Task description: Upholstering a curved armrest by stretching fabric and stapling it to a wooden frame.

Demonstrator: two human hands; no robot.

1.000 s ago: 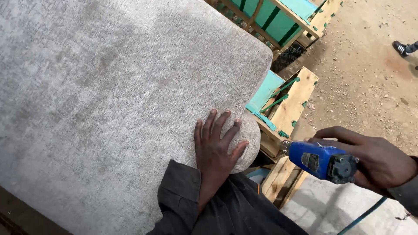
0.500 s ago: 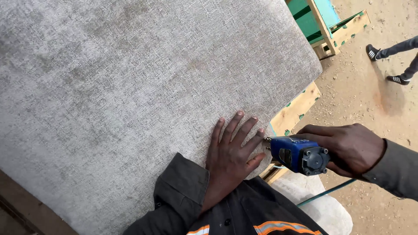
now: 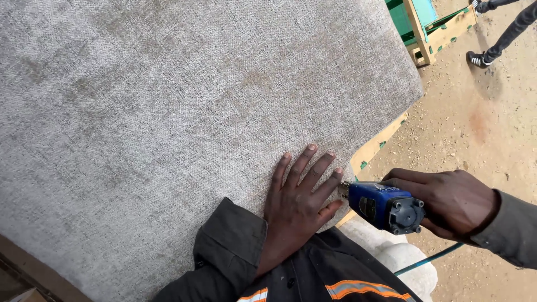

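**Grey fabric pinned flat as the stapler meets its edge**

Blue and blocky, the pneumatic staple gun [image 3: 385, 206] sits gripped in the right hand [image 3: 453, 202], fingers wrapped around its body, its nose pointing left at the rim of the cloth. A thin hose [image 3: 428, 260] trails from it down toward the lower right. Just beside the nose, almost touching it, the left hand [image 3: 296, 204] lies palm-down with fingers spread wide on the grey upholstery fabric [image 3: 184, 123], holding nothing, only pressing the cloth against the padded form beneath.

The work appears to be at the fastening stage: cloth held taut over the corner while the tool lines up at the edge. Any shot here would call for the fingertips to stay off the nose's line and for the fabric to keep its tension.

Beneath the edge shows a pale wooden frame [image 3: 377, 146]. Farther off, on the sandy ground [image 3: 475, 128], stands a green and wood structure [image 3: 425, 22], and another person's legs [image 3: 503, 31] pass at the top right.
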